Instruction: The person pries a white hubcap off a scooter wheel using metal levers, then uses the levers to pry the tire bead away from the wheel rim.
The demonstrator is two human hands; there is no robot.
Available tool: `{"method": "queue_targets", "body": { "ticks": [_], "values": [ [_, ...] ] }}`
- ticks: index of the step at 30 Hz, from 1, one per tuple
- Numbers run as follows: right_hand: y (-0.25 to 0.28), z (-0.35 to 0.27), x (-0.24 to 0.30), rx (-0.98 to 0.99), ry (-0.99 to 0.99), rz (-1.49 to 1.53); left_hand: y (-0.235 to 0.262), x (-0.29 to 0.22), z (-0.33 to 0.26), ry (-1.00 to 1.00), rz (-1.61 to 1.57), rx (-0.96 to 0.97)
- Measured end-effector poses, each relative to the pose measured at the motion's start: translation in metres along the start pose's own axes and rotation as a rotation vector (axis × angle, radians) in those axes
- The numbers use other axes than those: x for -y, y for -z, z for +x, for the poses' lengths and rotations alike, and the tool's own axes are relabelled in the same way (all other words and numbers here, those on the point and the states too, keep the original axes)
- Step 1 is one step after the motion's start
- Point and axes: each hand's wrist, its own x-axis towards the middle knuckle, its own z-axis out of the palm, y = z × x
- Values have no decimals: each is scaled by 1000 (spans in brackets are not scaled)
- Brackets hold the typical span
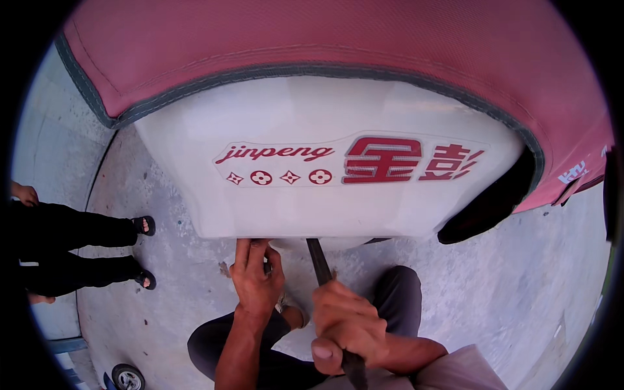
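The right hand (344, 325) is clamping its grip around a dark tool handle (320, 260) angled up under the white panel (325, 208), while the left hand (257, 276) is pinching something beside it, steadying.

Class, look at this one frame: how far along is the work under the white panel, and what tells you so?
Done: nothing finished shows. In hand: the left hand presses its fingers up under the lower edge of the white panel, while the right hand grips a dark tool whose tip goes under the same edge. Left: the contact point is hidden, so what remains cannot be told. The pink cover lies over the panel.
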Motion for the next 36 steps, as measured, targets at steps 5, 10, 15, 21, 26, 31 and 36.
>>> {"method": "queue_targets", "body": {
  "ticks": [5, 10, 15, 21, 26, 31, 36],
  "values": [
    [-4, 5, -2, -45, 14, 1, -2, 5, -1, -11, -25, -14],
    [-16, 26, -9, 59, 68, -116, -2, 3, -3, 31, 9, -24],
    [-19, 23, -3, 34, 8, -169, -6, -4, -2, 34, -48, -63],
    [-7, 10, -3, 67, 42, -115, -3, 2, 1, 66, -70, -15],
    [-3, -4, 0, 11, 25, -53, -3, -1, 0, 63, -65, 6],
    [2, 1, -1, 54, 39, -70, -4, -3, -1, 18, -66, -31],
    [-2, -12, 1, -7, 23, -17, -1, -1, 3, 9, -57, -25]
  ]
}}
